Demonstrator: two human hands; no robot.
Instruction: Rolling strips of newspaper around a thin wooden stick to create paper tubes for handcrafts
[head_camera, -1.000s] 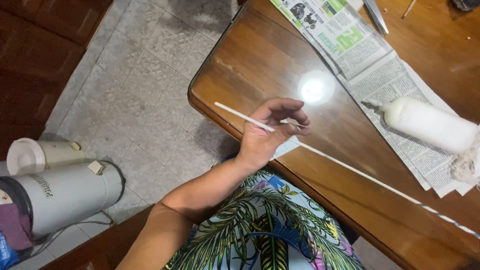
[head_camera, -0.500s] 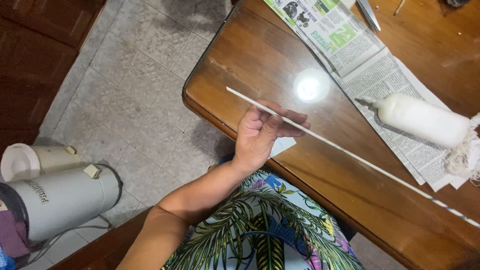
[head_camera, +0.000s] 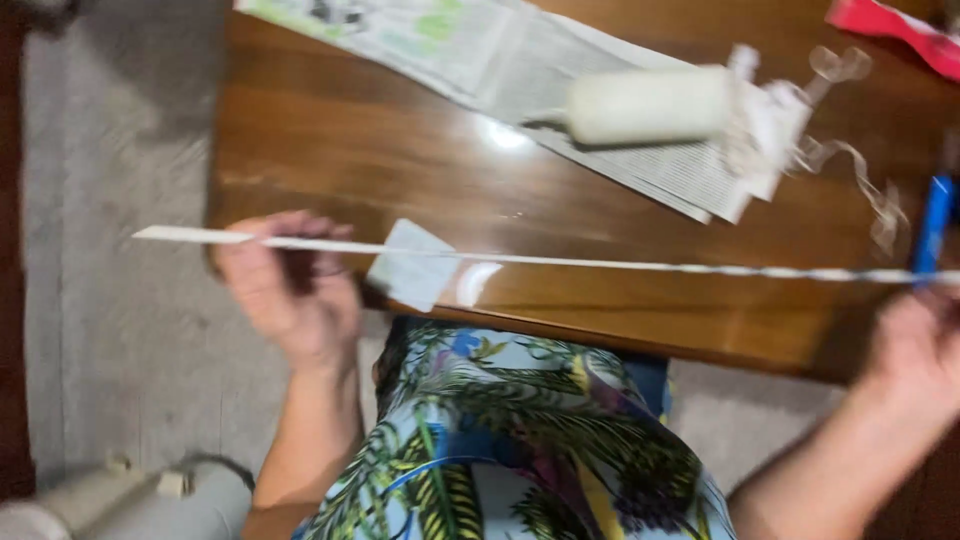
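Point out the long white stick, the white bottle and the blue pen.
white stick (head_camera: 600, 262), head view, middle of its length over the table.
white bottle (head_camera: 650, 104), head view, middle of its body, lying on newspaper.
blue pen (head_camera: 934, 222), head view, middle of its barrel at the right edge.

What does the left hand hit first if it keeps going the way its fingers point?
Probably the wooden table: the left hand, holding the thin white rod, points up-frame over its near edge. Depth is blurred, so it is uncertain.

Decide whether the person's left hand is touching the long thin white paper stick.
Touching. In the head view, the left hand has its fingers curled around the long thin white paper stick, which crosses them with no gap.
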